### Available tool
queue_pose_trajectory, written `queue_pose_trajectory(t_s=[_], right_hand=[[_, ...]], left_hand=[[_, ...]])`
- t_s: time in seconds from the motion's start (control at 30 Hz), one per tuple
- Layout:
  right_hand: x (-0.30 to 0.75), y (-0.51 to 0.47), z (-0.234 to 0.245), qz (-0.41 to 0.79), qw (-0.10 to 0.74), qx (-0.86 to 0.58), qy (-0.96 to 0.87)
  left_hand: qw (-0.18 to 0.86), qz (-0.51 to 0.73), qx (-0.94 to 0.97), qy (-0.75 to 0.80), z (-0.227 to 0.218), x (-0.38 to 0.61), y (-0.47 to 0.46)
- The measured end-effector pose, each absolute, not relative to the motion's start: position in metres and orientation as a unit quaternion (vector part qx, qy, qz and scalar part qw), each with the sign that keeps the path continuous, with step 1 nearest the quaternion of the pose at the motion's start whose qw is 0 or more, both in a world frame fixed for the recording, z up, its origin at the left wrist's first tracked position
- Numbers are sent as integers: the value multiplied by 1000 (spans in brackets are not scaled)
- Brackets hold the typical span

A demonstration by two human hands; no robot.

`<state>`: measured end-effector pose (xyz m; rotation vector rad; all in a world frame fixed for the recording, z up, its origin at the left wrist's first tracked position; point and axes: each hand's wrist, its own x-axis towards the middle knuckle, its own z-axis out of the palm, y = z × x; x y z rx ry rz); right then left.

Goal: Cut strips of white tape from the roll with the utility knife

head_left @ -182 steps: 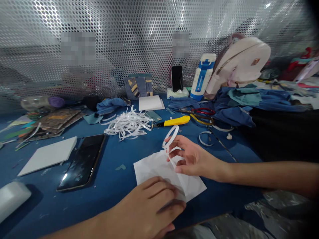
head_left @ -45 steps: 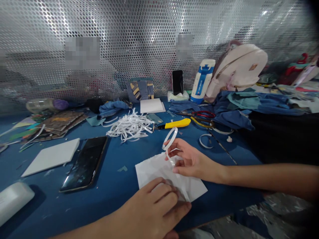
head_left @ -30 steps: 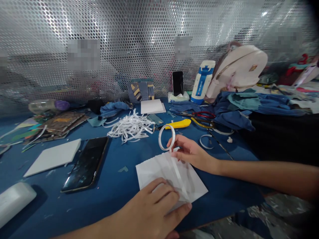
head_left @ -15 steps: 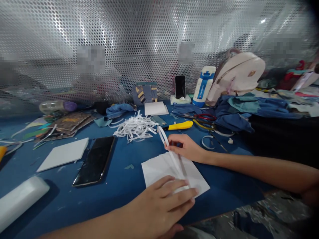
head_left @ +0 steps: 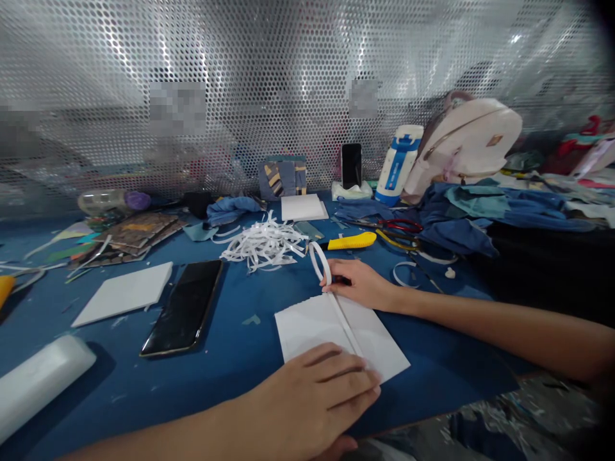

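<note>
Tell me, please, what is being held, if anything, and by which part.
The right hand pinches the white strip at the base of its loop. The left hand rests on the white paper, over the strip's near end, without a visible grip.

There are two hands (head_left: 321, 390) (head_left: 362, 283), one held white strip (head_left: 344, 322), two phones (head_left: 185, 307) (head_left: 351, 165), one flask (head_left: 398, 165) and one backpack (head_left: 473, 141).

Slim bare forearms (head_left: 461, 312), narrow wrists (head_left: 401, 299), slender bare fingers (head_left: 346, 386)
</note>
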<state>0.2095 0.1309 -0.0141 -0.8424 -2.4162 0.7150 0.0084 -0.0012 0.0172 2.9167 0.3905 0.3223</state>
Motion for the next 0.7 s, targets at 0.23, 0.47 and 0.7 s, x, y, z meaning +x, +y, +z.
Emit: queue_pose_trajectory(t_s=[0.23, 0.47, 0.7], right_hand=[[209, 129, -12, 249, 216, -316, -890], [208, 126, -9, 235, 198, -325, -895], [208, 127, -11, 223, 202, -309, -902]], left_hand=[[91, 108, 982, 128, 16, 8, -1], [85, 102, 982, 136, 19, 9, -1], [90, 100, 981, 137, 17, 9, -1]])
